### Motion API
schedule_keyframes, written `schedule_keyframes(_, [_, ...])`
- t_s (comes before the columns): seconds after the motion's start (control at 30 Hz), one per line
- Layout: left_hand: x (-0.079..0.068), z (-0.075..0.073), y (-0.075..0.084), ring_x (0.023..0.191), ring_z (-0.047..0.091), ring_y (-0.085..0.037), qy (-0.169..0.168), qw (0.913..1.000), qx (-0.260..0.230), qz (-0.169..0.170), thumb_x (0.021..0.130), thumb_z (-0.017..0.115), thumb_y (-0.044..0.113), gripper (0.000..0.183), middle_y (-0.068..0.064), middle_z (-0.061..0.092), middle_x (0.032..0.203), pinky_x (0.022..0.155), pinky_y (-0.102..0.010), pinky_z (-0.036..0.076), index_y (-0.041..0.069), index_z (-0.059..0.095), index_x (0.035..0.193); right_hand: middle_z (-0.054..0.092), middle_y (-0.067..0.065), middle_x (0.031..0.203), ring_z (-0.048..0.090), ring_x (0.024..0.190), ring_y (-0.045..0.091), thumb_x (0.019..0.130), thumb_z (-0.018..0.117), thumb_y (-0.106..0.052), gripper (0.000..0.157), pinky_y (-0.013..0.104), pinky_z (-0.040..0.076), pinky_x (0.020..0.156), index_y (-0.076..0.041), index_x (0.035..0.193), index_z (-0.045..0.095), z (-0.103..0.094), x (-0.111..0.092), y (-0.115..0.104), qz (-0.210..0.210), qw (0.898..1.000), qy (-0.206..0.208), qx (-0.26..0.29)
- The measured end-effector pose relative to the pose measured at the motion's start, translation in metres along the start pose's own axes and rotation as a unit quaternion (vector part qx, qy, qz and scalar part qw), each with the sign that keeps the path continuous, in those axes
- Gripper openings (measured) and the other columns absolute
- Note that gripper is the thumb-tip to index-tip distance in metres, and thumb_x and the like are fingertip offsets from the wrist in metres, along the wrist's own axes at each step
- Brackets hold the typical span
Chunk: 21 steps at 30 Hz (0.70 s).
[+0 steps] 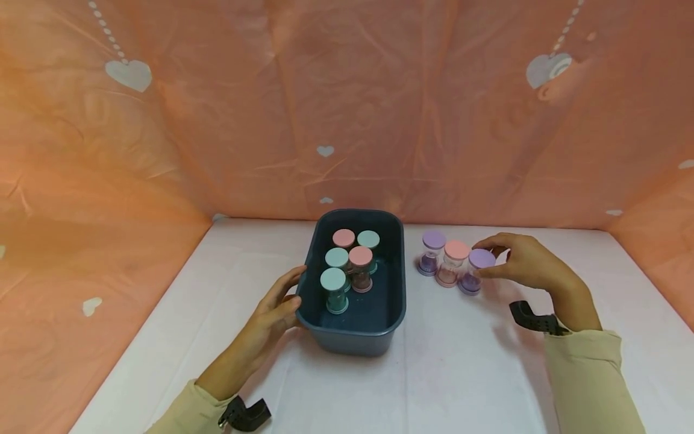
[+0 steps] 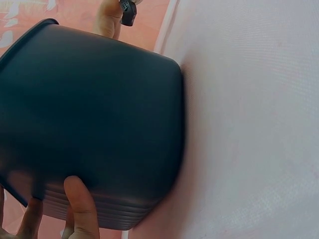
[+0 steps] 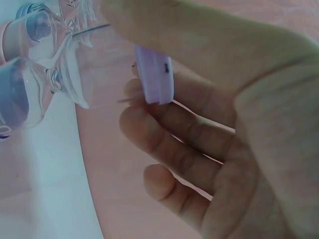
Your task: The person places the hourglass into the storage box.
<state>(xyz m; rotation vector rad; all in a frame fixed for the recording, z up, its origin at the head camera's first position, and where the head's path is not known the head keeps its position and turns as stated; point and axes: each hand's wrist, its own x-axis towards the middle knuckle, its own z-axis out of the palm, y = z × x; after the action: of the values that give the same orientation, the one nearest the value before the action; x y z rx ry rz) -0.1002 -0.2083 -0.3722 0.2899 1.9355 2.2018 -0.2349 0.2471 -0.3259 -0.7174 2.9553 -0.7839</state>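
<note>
A dark blue tub [image 1: 394, 283] stands mid-table with several sand timers in it, capped teal [image 1: 333, 279] and pink [image 1: 360, 256]. My left hand [image 1: 276, 310] rests against the tub's left wall [image 2: 94, 124], fingers straight along it. To the tub's right stand three more timers: purple [image 1: 432, 241], pink [image 1: 456, 251] and a nearer purple one [image 1: 480, 260]. My right hand [image 1: 512, 260] pinches that nearer purple timer by its top cap [image 3: 154, 74], thumb and fingers curled round it.
The white table [image 1: 461, 374] is walled by pink sheeting with white hearts at the back and both sides. Bare table lies in front of the tub and to the far right of the timers.
</note>
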Motion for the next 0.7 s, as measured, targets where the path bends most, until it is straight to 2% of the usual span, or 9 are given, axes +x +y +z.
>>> schedule_keyframes(0.27, [0.0005, 0.0, -0.002, 0.122, 0.045, -0.029, -0.003, 1.0, -0.003, 0.005, 0.105, 0.044, 0.019, 0.053, -0.009, 0.022, 0.154, 0.091, -0.04, 0.05, 0.021, 0.027, 0.155, 0.071, 0.001, 0.107, 0.06, 0.098, 0.016, 0.079, 0.082, -0.043, 0.053, 0.028, 0.048, 0.081, -0.016, 0.123, 0.069, 0.0009, -0.0011, 0.0018, 0.011, 1.0, -0.022, 0.009])
schedule_keyframes(0.57, [-0.0006, 0.0005, -0.0016, 0.123, 0.043, -0.033, 0.003, 1.0, -0.004, -0.004, 0.105, 0.044, 0.021, 0.053, -0.006, 0.022, 0.153, 0.094, -0.044, 0.047, 0.021, 0.027, 0.155, 0.07, -0.003, 0.101, 0.057, 0.091, 0.002, 0.078, 0.083, -0.044, 0.051, 0.033, 0.049, 0.085, -0.017, 0.12, 0.071, -0.0002, -0.0023, 0.0029, 0.006, 1.0, -0.014, 0.006])
schedule_keyframes(0.7, [0.0004, 0.0007, -0.0006, 0.123, 0.044, -0.032, 0.001, 1.0, 0.0, -0.002, 0.105, 0.044, 0.021, 0.053, -0.005, 0.024, 0.153, 0.093, -0.043, 0.048, 0.021, 0.027, 0.155, 0.07, -0.004, 0.101, 0.057, 0.09, 0.0, 0.078, 0.082, -0.048, 0.051, 0.028, 0.047, 0.084, -0.021, 0.12, 0.071, -0.004, -0.0044, 0.0011, 0.013, 1.0, -0.007, 0.004])
